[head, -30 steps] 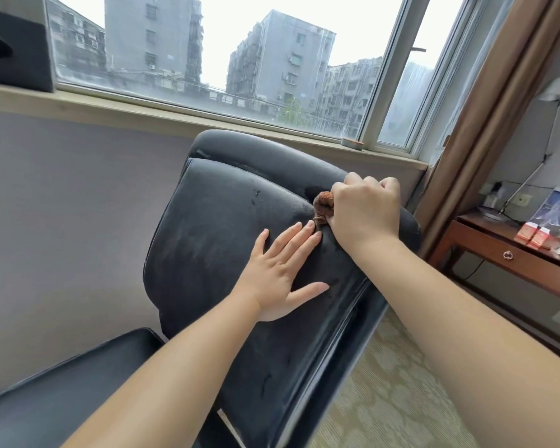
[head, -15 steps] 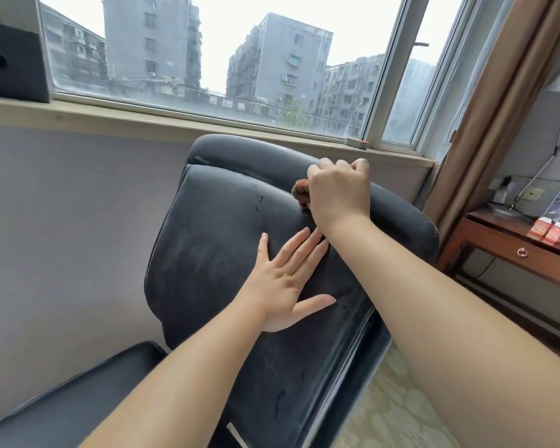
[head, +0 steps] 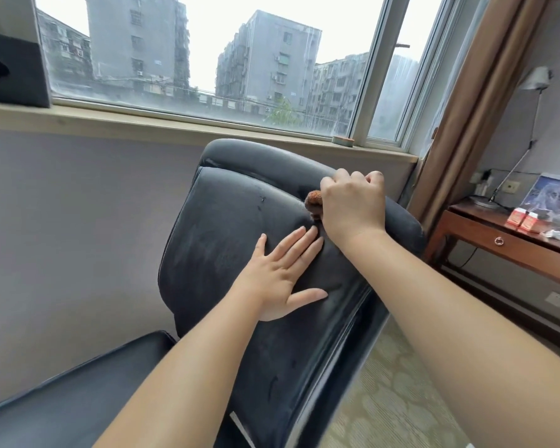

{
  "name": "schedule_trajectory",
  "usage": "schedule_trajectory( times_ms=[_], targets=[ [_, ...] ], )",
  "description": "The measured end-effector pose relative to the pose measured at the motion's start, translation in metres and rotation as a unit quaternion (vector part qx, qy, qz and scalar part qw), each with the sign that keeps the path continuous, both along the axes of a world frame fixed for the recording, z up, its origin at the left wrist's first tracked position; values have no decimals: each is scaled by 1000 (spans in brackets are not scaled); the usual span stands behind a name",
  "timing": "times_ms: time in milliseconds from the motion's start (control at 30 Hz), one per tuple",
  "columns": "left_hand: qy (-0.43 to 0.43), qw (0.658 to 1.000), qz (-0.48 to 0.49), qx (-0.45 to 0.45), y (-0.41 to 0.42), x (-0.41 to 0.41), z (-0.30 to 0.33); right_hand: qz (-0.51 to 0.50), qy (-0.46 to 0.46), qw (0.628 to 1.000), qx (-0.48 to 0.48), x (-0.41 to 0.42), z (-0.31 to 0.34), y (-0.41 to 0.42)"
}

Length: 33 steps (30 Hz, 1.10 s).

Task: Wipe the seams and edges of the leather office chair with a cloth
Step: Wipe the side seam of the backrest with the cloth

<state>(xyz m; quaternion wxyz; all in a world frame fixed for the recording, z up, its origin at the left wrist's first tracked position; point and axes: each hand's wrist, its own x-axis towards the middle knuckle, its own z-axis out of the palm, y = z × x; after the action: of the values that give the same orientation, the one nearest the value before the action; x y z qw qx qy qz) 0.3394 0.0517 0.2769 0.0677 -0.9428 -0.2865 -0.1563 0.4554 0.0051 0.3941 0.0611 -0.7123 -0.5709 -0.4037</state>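
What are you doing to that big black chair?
A person is cleaning it. The right hand grips a bunched brown cloth and presses it into the seam near the top of the chair's backrest. The left hand lies flat on the backrest with fingers spread, steadying it. The chair stands by a window, with a wooden desk off to the right.
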Motion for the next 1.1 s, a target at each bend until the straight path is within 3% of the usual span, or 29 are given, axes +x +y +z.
schedule_trajectory(
  times_ms=[267,700,900,1100],
  targets=[
    [9,1000,23,-19,-18,-8,9,-72,-32,996,40,6,-10,-46],
    [-29,999,20,-23,5,-8,-2,-31,-35,997,55,9,-12,-16],
    [-96,984,104,-108,24,-4,-13,20,-33,996,75,11,-11,16],
    [-100,987,101,-71,40,-3,-21,26,-34,998,49,6,-5,51]
  ],
)
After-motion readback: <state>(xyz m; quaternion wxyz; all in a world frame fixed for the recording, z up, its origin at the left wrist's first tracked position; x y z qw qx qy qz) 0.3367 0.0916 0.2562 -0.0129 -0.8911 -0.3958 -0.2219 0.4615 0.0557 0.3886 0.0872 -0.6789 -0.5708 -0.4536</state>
